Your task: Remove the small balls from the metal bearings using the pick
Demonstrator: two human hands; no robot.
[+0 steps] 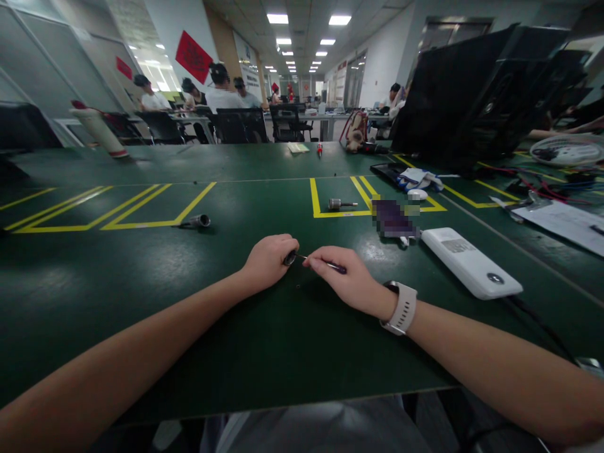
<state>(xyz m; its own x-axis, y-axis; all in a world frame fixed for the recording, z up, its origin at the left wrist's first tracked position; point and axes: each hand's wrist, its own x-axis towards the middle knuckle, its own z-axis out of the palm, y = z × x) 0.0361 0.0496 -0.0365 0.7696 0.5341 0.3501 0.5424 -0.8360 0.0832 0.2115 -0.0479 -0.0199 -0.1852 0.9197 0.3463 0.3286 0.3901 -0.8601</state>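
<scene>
My left hand (268, 259) rests on the green mat (141, 302), its fingers closed round a small dark round part (289, 257). My right hand (346, 282), with a white watch on the wrist, pinches a thin screwdriver (325, 263) whose metal tip touches that part. Both hands meet at the middle of the table. A tiny dark speck lies on the mat just below them.
A metal cylinder (198, 221) lies to the left and another (340, 204) sits inside yellow markings. A white power bank (472, 263), gloves (418, 180), papers and cables lie to the right. Black laptops stand at the back right. People sit at far tables.
</scene>
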